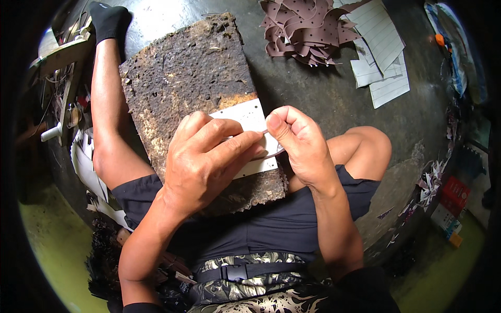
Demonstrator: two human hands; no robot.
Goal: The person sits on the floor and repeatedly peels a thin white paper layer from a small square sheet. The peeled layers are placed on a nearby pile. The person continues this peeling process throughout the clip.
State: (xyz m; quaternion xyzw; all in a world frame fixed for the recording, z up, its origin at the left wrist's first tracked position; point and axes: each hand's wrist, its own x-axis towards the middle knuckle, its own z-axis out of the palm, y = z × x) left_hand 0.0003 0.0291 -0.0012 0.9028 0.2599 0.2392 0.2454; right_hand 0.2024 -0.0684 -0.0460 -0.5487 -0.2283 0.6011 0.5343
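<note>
A worn, pitted brown cutting board (193, 73) lies between my legs on the dark floor. A white flat piece (245, 116) rests on its near end. My left hand (206, 156) presses down on that piece, fingers stretched across it. My right hand (295, 138) pinches a thin curved strip or blade at the piece's right edge, thumb up; what it holds is mostly hidden by the fingers.
A pile of brown perforated cut-outs (305, 28) and white lined sheets (383, 57) lie at the far right. My left leg with a black sock (107, 21) stretches along the board. Tools and scraps (65, 99) clutter the left; small boxes (451, 206) sit at right.
</note>
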